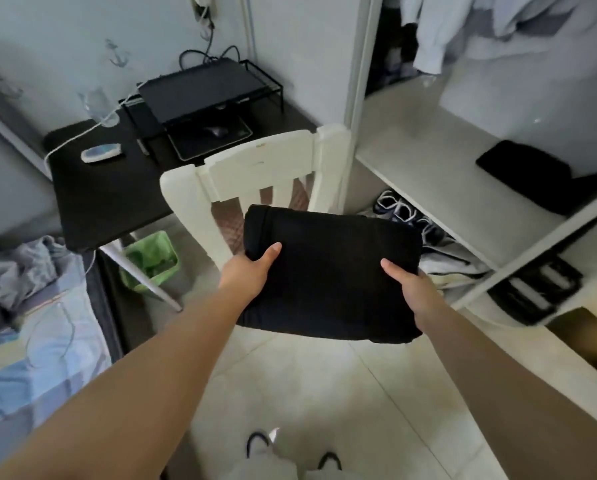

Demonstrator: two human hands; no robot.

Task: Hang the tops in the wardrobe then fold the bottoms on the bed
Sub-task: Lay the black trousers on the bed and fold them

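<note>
The fingers of both hands lie hidden under the folded black garment [331,271].

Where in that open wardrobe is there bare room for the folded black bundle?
The white wardrobe shelf lies bare left of the folded black garment already on it. Beneath, it's crowded with sneakers and cloth. Both hands, left hand and right hand, hold the folded black bundle.

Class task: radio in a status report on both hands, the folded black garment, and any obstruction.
Left hand and right hand grip folded black garment, held in air. White chair directly ahead. Wardrobe shelf to the right holds another black item.
</note>
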